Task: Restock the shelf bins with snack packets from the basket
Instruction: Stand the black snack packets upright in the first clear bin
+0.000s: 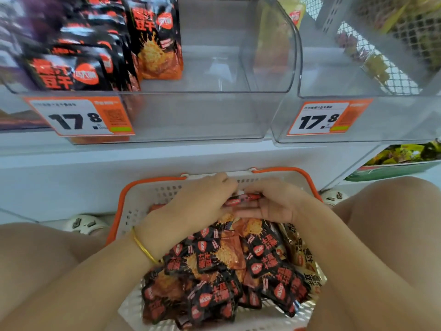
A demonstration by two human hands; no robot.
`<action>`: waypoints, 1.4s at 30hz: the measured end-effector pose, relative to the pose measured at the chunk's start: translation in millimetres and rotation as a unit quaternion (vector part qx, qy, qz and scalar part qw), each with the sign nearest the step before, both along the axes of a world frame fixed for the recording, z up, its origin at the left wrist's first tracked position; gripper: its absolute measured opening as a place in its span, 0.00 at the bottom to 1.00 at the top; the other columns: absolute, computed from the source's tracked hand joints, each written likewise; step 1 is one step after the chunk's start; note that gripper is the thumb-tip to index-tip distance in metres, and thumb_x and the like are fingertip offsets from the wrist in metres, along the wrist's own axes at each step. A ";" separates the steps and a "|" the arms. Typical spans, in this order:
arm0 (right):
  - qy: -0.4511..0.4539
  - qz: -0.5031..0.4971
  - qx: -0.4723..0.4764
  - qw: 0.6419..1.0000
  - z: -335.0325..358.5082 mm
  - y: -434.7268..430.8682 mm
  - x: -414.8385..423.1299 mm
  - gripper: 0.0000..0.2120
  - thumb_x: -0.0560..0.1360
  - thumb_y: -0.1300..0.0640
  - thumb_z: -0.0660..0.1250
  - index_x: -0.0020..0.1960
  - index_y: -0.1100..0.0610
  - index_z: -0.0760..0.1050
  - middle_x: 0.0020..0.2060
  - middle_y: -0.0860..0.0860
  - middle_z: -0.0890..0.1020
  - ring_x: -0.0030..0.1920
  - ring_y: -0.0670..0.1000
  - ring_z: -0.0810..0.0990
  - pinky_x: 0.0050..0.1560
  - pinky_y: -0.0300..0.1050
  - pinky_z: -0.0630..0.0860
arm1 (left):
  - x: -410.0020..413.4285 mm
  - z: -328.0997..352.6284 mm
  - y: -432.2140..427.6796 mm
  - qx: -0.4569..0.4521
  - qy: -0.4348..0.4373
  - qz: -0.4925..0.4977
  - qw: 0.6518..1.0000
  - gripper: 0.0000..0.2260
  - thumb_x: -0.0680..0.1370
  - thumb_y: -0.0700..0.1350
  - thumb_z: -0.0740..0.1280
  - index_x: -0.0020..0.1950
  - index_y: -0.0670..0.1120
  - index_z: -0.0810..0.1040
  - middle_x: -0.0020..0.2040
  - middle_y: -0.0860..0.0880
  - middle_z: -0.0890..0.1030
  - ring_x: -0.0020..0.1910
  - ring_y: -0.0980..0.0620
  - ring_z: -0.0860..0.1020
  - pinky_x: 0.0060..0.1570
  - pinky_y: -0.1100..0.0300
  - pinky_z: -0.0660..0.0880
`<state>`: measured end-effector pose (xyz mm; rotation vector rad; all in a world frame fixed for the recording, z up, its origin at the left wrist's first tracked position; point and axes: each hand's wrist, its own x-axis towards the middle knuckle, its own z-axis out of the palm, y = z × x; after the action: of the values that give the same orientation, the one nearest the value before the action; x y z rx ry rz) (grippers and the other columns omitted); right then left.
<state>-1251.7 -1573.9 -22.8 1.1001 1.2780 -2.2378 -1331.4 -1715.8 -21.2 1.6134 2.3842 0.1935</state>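
A white basket (152,194) with orange rim and handles sits on the floor between my knees, heaped with black-and-orange snack packets (222,271). At its far end my left hand (191,206) and my right hand (276,204) together grip a small stack of the packets (243,199) from both sides. Above, a clear shelf bin (214,115) holds upright packets (155,39) of the same kind in its left half; its right half is bare.
A second clear bin (381,120) stands to the right with nothing visible in it. Both bins carry orange 17.8 price tags (81,115). White shelf edge below them. Green packets (405,156) lie lower right. My knees flank the basket.
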 end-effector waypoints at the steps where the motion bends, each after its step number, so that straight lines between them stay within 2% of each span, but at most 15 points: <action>1: -0.011 0.032 0.032 0.999 5.7 -1.1 1.8 0.16 0.83 0.58 0.54 0.64 0.68 0.69 0.50 0.66 0.81 0.41 0.59 0.83 0.37 0.50 0.83 | -4.0 4.5 -2.3 0.021 -0.022 0.012 0.999 0.11 0.78 0.51 0.64 0.58 0.48 0.74 0.54 0.51 0.76 0.52 0.51 0.76 0.50 0.56 0.73; 5: 0.017 0.099 0.257 0.961 9.6 5.2 4.0 0.36 0.76 0.33 0.47 0.56 0.62 0.78 0.51 0.59 0.83 0.49 0.58 0.83 0.52 0.54 0.80 | -25.4 31.5 -13.0 0.103 -0.161 0.126 0.973 0.06 0.76 0.46 0.69 0.51 0.46 0.77 0.41 0.51 0.78 0.39 0.54 0.74 0.38 0.62 0.67; 7: 0.108 0.089 0.235 0.962 20.1 1.3 2.9 0.37 0.73 0.30 0.50 0.58 0.58 0.78 0.53 0.56 0.83 0.53 0.54 0.82 0.58 0.51 0.77 | -33.7 46.4 -18.7 0.174 -0.259 0.169 0.935 0.09 0.73 0.42 0.72 0.50 0.49 0.77 0.40 0.55 0.79 0.37 0.60 0.76 0.38 0.67 0.70; 8: 0.153 0.085 0.204 0.963 28.5 -3.0 2.1 0.33 0.72 0.32 0.56 0.59 0.58 0.78 0.52 0.56 0.84 0.52 0.53 0.83 0.54 0.48 0.78 | -35.6 54.4 -21.3 0.209 -0.302 0.178 0.913 0.11 0.72 0.40 0.73 0.51 0.49 0.76 0.42 0.56 0.81 0.38 0.62 0.78 0.39 0.68 0.72; 10: 0.236 0.091 0.189 0.949 45.6 -10.1 -1.0 0.20 0.68 0.49 0.71 0.56 0.59 0.78 0.46 0.54 0.85 0.44 0.51 0.84 0.44 0.43 0.80 | -40.5 68.6 -25.5 0.257 -0.361 0.194 0.875 0.13 0.72 0.38 0.72 0.55 0.45 0.76 0.48 0.50 0.83 0.43 0.58 0.80 0.42 0.66 0.76; 12: 0.279 0.114 0.225 0.927 66.9 -16.6 -9.4 0.17 0.63 0.61 0.75 0.51 0.59 0.79 0.42 0.52 0.84 0.40 0.48 0.83 0.42 0.42 0.80 | -44.1 87.2 -30.5 0.296 -0.369 0.207 0.856 0.13 0.73 0.40 0.71 0.56 0.45 0.76 0.48 0.48 0.83 0.43 0.55 0.82 0.38 0.63 0.78; 16: 0.338 0.106 0.222 0.908 132.1 -26.4 -39.7 0.14 0.59 0.61 0.72 0.44 0.57 0.78 0.35 0.51 0.83 0.33 0.47 0.82 0.36 0.42 0.81 | -63.2 133.4 -42.6 0.442 -0.240 0.253 0.826 0.02 0.76 0.45 0.67 0.47 0.49 0.76 0.29 0.52 0.80 0.25 0.55 0.77 0.23 0.62 0.72; 19: 0.370 0.072 0.314 0.871 172.3 -24.0 -83.4 0.12 0.66 0.65 0.72 0.48 0.60 0.77 0.38 0.54 0.82 0.35 0.50 0.81 0.37 0.45 0.82 | -85.3 155.7 -52.8 0.525 -0.100 0.268 0.802 0.03 0.78 0.49 0.62 0.46 0.52 0.71 0.33 0.50 0.81 0.31 0.49 0.80 0.31 0.58 0.76; 21: 0.344 0.057 0.412 0.842 175.5 -19.8 -123.0 0.09 0.68 0.69 0.72 0.45 0.60 0.77 0.38 0.56 0.80 0.37 0.53 0.80 0.43 0.55 0.82 | -106.7 154.0 -57.4 0.448 0.106 0.291 0.839 0.08 0.76 0.52 0.59 0.50 0.51 0.74 0.42 0.49 0.82 0.44 0.45 0.80 0.46 0.49 0.76; 23: 0.284 0.076 0.484 0.824 161.0 -17.3 -166.1 0.10 0.68 0.68 0.74 0.40 0.58 0.75 0.37 0.56 0.79 0.39 0.54 0.79 0.48 0.60 0.79 | -123.0 140.9 -56.4 0.320 0.226 0.285 0.875 0.15 0.76 0.53 0.56 0.52 0.46 0.77 0.49 0.44 0.81 0.53 0.41 0.77 0.52 0.46 0.73; 25: 0.220 0.129 0.539 0.803 136.6 -17.0 -203.6 0.10 0.67 0.65 0.76 0.45 0.59 0.78 0.42 0.56 0.80 0.44 0.54 0.80 0.53 0.57 0.79 | -130.9 124.9 -53.8 0.258 0.233 0.274 0.897 0.19 0.75 0.53 0.53 0.53 0.45 0.79 0.53 0.43 0.81 0.58 0.42 0.76 0.61 0.45 0.69; 28: 0.138 0.179 0.603 0.765 106.9 -11.5 -238.5 0.14 0.69 0.62 0.74 0.51 0.57 0.75 0.53 0.59 0.81 0.55 0.58 0.80 0.56 0.52 0.77 | -136.2 107.1 -53.1 0.244 0.258 0.275 0.893 0.19 0.76 0.52 0.53 0.54 0.46 0.81 0.56 0.45 0.81 0.59 0.45 0.76 0.67 0.44 0.61; 33: 0.129 0.133 0.676 0.714 98.5 -2.8 -261.8 0.14 0.68 0.55 0.74 0.50 0.58 0.76 0.43 0.54 0.79 0.43 0.56 0.79 0.43 0.47 0.77 | -136.7 105.9 -51.8 0.258 0.286 0.268 0.883 0.17 0.76 0.50 0.54 0.48 0.45 0.81 0.51 0.46 0.82 0.54 0.44 0.79 0.65 0.48 0.59; 38: 0.124 0.123 0.610 0.773 85.1 -14.8 -270.2 0.17 0.69 0.58 0.74 0.53 0.65 0.75 0.42 0.60 0.82 0.35 0.58 0.80 0.37 0.54 0.82 | -135.4 104.5 -50.7 0.255 0.291 0.272 0.881 0.17 0.76 0.50 0.55 0.48 0.45 0.81 0.52 0.47 0.82 0.53 0.45 0.79 0.65 0.49 0.59; 42: 0.096 0.134 0.566 0.808 90.4 -15.6 -266.3 0.20 0.69 0.57 0.75 0.55 0.67 0.74 0.41 0.62 0.83 0.28 0.55 0.79 0.35 0.51 0.82 | -137.0 103.7 -50.7 0.256 0.293 0.272 0.880 0.18 0.76 0.51 0.54 0.49 0.45 0.81 0.53 0.47 0.82 0.54 0.45 0.78 0.66 0.48 0.60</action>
<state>-1518.0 -1589.5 67.7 0.8679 2.7894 -1.2613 -1468.4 -1766.4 82.4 1.2355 3.4708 0.5481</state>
